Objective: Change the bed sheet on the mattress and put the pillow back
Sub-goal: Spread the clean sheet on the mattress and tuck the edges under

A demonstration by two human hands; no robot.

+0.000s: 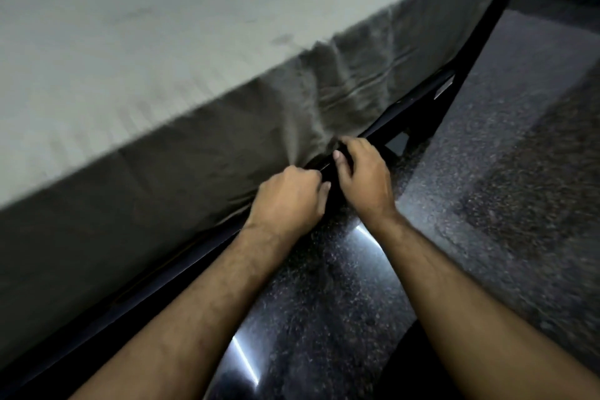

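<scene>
A grey-green bed sheet point(181, 52) covers the mattress top and hangs down its near side, bunched into wrinkles near the lower edge. My left hand point(289, 198) grips the sheet's bottom hem at the mattress base, fingers curled. Just to its right, my right hand point(363, 175) pinches the same bunched hem where it meets the dark bed frame point(418, 110). Both hands sit side by side, almost touching. No pillow is in view.
The black bed frame rail runs diagonally under the mattress, from lower left to upper right. A dark speckled, glossy floor point(487, 204) fills the right and bottom of the view, with bright light streaks reflected in it.
</scene>
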